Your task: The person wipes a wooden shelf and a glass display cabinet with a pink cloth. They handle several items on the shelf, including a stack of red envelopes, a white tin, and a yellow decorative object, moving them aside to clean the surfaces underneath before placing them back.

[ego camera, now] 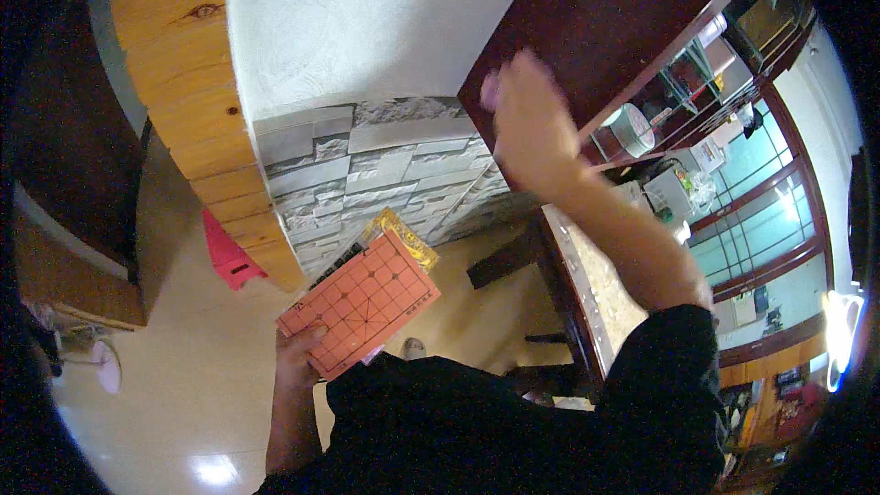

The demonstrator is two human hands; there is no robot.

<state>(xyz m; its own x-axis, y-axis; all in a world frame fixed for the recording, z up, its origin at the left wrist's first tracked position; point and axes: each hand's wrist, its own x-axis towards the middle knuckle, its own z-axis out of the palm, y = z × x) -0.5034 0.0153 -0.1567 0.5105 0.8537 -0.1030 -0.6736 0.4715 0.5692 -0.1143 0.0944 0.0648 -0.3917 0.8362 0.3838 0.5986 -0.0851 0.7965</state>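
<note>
My left hand [301, 355] holds an orange board printed with a grid, a Chinese chess board [364, 306], by its lower left edge, thumb on top. Beneath the board, a yellow patterned item [405, 237] and a black item [337, 263] stick out at its far edge. My right hand [533, 117], blurred, is raised in front of a dark red wooden cabinet panel [584, 20]. Its fingers look close together; whether it touches the panel or holds anything is unclear.
A stone-patterned wall [385, 158] stands ahead, beside a wooden post [185, 96]. Below my right arm is a dark-edged table [598, 282]. Shelves to the right hold a round container [632, 130]. A red folded sign [230, 254] stands on the floor at left.
</note>
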